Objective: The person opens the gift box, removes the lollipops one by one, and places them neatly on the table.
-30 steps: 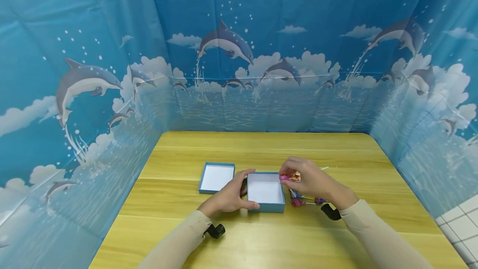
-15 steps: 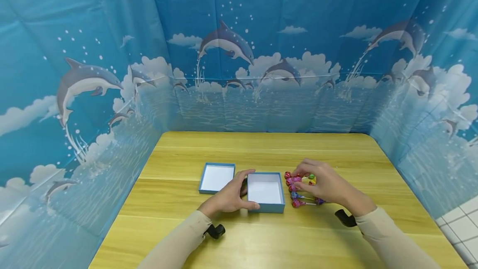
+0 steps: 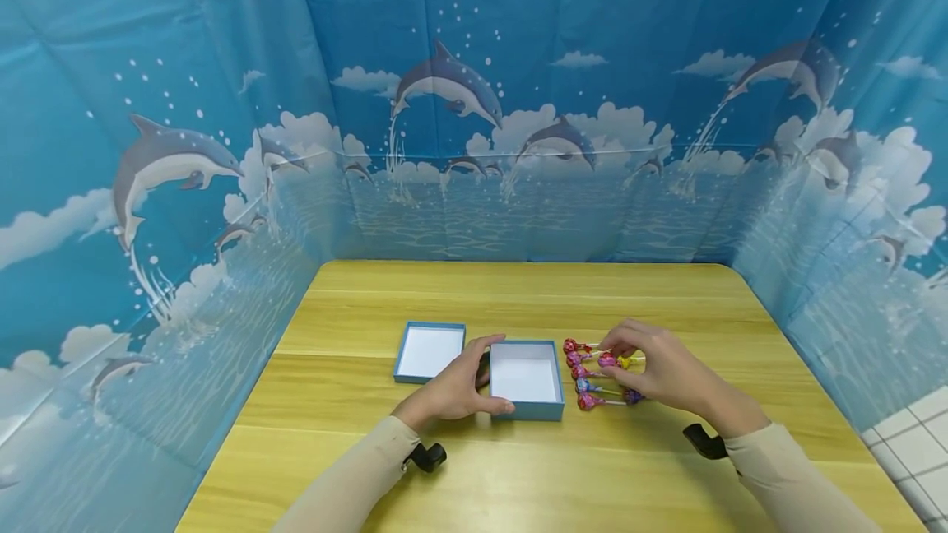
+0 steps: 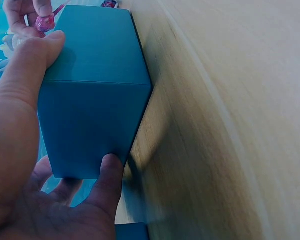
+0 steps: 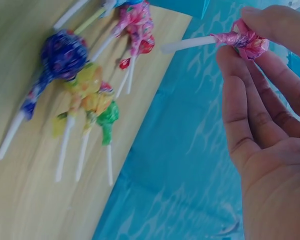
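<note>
My left hand [image 3: 459, 385] grips an open blue box [image 3: 536, 412] with a white inside by its left part. In the left wrist view the thumb lies on one face of the box and a fingertip presses the adjoining one. To the right of the box, my right hand [image 3: 662, 368] pinches a pink-wrapped lollipop [image 5: 247, 42] by its candy end, its white stick pointing outward. Below that hand several lollipops lie on the table, among them a blue-wrapped one [image 3: 583, 386], a purple one [image 5: 65, 55], a yellow one [image 5: 85, 82] and a green one [image 5: 108, 117].
The box's shallow blue lid [image 3: 429, 352] lies left of the box, white inside up, partly behind my left hand. A wood-patterned table [image 3: 481, 475] carries everything. A blue dolphin-print curtain [image 3: 474, 212] encloses its back and sides.
My right hand has moved from the box's right edge out to the right over the lollipops, uncovering a column of them. Now it holds a pink lollipop there. My left hand stays on the box.
</note>
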The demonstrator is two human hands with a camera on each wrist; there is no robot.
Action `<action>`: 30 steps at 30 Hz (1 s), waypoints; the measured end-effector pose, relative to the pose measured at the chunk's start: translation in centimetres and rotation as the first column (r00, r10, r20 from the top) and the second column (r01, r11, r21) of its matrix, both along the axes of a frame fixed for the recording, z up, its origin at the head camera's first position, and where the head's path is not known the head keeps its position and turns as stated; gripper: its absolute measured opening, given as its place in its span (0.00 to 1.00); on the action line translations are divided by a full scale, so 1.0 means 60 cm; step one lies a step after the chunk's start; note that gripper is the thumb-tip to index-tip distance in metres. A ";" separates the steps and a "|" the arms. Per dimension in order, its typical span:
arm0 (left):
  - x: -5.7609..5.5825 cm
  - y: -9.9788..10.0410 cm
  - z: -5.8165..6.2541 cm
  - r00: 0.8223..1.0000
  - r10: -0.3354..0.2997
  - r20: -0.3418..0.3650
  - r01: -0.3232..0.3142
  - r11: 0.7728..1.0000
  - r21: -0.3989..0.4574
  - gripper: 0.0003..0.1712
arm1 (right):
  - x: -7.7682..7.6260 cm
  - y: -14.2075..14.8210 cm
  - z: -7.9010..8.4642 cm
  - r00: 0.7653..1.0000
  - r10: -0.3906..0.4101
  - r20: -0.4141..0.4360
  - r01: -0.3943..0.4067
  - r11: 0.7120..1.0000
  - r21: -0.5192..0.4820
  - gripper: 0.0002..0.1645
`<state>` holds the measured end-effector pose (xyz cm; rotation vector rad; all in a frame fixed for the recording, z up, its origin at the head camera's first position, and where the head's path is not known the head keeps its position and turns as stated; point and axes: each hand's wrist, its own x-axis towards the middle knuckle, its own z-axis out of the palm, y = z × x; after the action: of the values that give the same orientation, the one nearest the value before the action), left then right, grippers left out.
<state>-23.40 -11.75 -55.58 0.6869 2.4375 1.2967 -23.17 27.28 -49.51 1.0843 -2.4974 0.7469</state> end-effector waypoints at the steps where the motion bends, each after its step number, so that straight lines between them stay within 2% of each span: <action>1: 0.000 0.000 0.000 1.000 -0.001 0.003 0.001 1.000 0.002 0.66 | 0.001 0.003 -0.001 1.000 0.003 -0.004 -0.003 1.000 -0.004 0.19; 5: 0.000 -0.001 -0.001 1.000 -0.004 0.004 0.004 1.000 0.005 0.66 | 0.005 0.017 -0.008 1.000 0.010 -0.008 -0.010 1.000 -0.008 0.19; 13: -0.003 -0.001 -0.002 1.000 0.000 -0.011 0.000 1.000 -0.025 0.66 | 0.013 0.041 -0.016 0.997 -0.026 0.072 0.025 1.000 0.016 0.19; 20: -0.003 -0.001 -0.001 1.000 0.000 -0.017 -0.001 1.000 -0.026 0.66 | 0.012 0.051 -0.025 0.997 -0.010 0.071 0.009 1.000 0.010 0.22; 30: -0.006 -0.002 -0.003 1.000 -0.010 -0.017 0.010 1.000 -0.020 0.66 | 0.019 0.063 -0.044 0.996 -0.016 0.086 0.015 1.000 0.011 0.20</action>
<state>-23.73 -11.87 -55.74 0.7067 2.4540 1.2669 -22.02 31.09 -52.14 1.0567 -2.5812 0.7926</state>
